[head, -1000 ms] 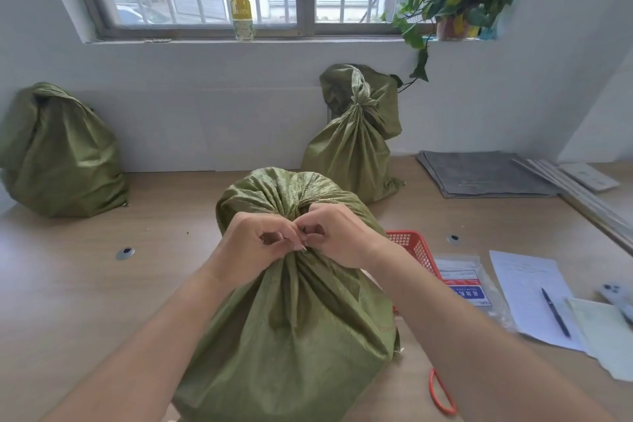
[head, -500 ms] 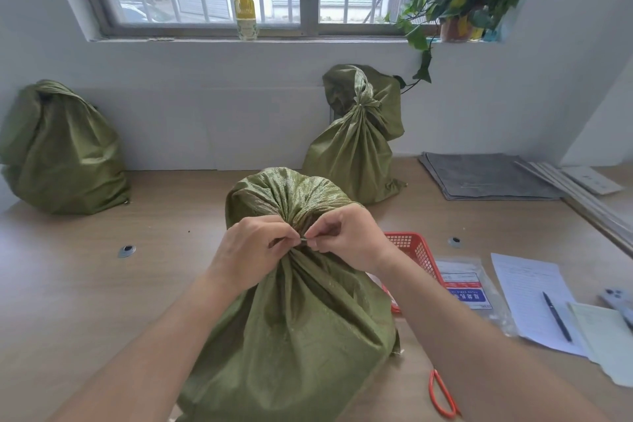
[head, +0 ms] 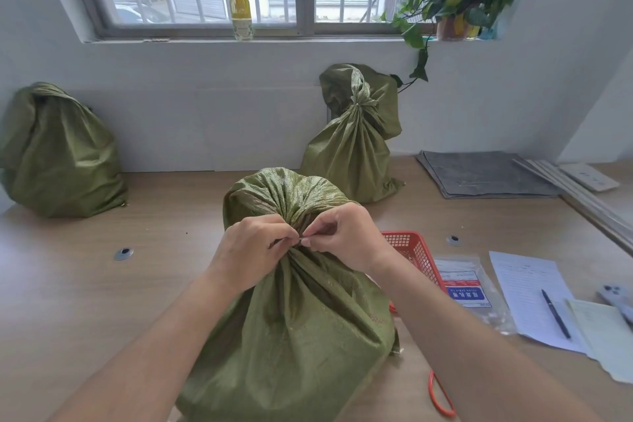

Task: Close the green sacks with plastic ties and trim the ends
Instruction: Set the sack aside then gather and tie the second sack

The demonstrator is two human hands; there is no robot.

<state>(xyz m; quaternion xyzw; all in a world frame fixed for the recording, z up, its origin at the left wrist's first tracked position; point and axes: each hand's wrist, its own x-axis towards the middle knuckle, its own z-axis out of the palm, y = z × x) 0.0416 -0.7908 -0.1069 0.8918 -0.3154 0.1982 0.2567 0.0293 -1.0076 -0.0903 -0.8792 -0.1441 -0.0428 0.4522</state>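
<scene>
A green woven sack stands upright at the centre of the wooden table, its neck gathered. The left hand and right hand meet at the neck, fingertips pinching a thin plastic tie between them. A tied green sack stands at 1 o'clock against the wall; another green sack sits at 10 o'clock. A red plastic basket lies at 3 o'clock, just beside the centre sack. A bag of cable ties, a paper sheet and a pen lie farther toward 3 o'clock. Orange scissor handles show at 5 o'clock.
</scene>
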